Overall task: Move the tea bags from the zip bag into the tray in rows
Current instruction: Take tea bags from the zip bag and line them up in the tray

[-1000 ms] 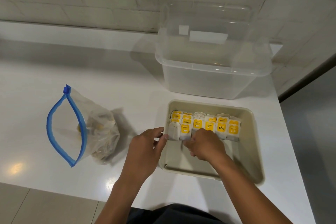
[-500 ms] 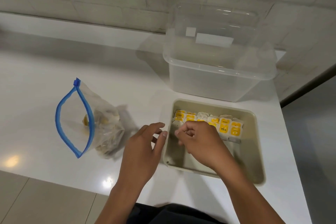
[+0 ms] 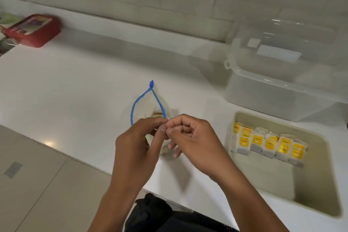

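Both hands meet at the mouth of the zip bag [image 3: 145,107] near the countertop's [image 3: 79,88] front edge: left hand [image 3: 138,144] and right hand [image 3: 190,137] pinch its blue rim, likely spreading it to reach more; tea bags [image 3: 267,144] stand rowed against the tray's [image 3: 318,192] far wall

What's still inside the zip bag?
Through the zip bag's open blue-rimmed mouth a little yellow and pale paper shows, probably tea bags. Both hands, left and right, cover its lower part, so no count is possible.

Both hands [image 3: 163,137] left the tray [image 3: 320,190] for the zip bag [image 3: 148,103].
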`<state>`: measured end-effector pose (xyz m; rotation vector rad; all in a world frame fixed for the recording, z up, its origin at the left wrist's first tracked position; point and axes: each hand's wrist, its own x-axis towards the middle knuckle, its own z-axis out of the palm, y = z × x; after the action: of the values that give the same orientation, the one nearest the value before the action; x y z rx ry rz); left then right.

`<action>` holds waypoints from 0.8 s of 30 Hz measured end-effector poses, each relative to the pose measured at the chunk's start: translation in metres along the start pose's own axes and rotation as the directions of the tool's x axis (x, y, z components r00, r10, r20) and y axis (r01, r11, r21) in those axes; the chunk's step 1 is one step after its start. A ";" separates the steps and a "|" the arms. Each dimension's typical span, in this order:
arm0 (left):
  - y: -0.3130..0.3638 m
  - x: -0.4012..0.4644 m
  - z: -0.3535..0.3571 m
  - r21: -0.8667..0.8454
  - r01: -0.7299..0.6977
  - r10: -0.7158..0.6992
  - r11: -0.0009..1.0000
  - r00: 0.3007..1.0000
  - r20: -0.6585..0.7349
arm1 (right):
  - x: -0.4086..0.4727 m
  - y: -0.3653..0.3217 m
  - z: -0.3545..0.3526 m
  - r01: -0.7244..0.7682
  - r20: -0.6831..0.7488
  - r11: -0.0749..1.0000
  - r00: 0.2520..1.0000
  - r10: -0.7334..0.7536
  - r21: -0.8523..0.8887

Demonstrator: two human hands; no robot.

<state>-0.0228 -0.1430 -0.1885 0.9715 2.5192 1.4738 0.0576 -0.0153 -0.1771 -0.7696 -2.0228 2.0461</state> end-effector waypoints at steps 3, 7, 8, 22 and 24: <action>-0.024 0.009 -0.021 0.096 -0.071 0.077 0.993 0.995 -0.057 | 0.013 -0.003 0.030 0.013 -0.002 0.998 1.000 -0.013 -0.061; -0.066 0.022 -0.028 0.321 -0.056 0.082 0.945 0.994 -0.066 | 0.025 -0.001 0.062 0.027 -0.010 0.954 0.999 -0.032 -0.299; -0.075 0.025 -0.027 0.370 -0.043 0.041 0.928 0.999 0.012 | 0.027 0.000 0.067 0.029 -0.011 0.916 0.999 -0.036 -0.400; -0.098 0.034 -0.041 0.245 -0.104 0.035 0.964 0.961 0.273 | 0.102 0.027 0.092 -0.205 -0.193 0.388 0.979 0.070 -0.898; -0.102 0.033 -0.044 0.223 -0.114 0.050 0.968 0.961 0.273 | 0.120 0.033 0.091 -0.231 -0.230 0.350 0.972 0.045 -0.908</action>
<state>-0.1138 -0.1934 -0.2390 1.2308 2.5182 0.9921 -0.0792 -0.0428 -0.2426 -1.2265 -3.0183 0.5413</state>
